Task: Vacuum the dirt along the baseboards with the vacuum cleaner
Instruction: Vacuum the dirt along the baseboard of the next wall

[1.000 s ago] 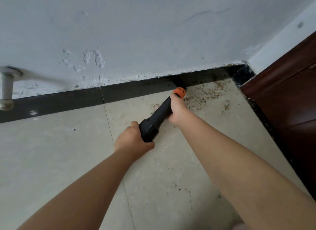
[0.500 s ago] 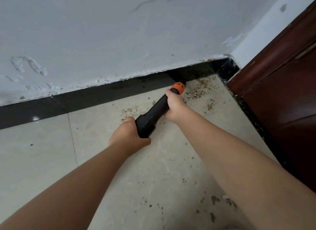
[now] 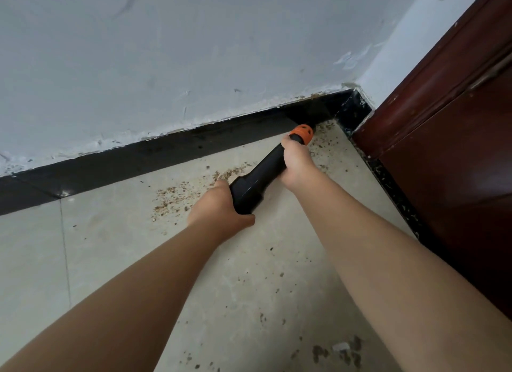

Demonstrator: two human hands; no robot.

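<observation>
We grip the vacuum (image 3: 257, 175) in both hands, left hand (image 3: 219, 208) and right hand (image 3: 296, 161); the nozzle, seemingly, is at the baseboard (image 3: 166, 153). Dirt (image 3: 180, 194) remains at 9 o'clock.

Home interior, room corner — tiled floor (image 3: 116, 261), black baseboard (image 3: 166, 153), peeling painted wall (image 3: 194, 53), dark wooden door (image 3: 457, 150).

single head cam, looking forward-down over both forearms, close on floor (image 3: 277, 274) corner where baseboard (image 3: 166, 155) ends.
</observation>
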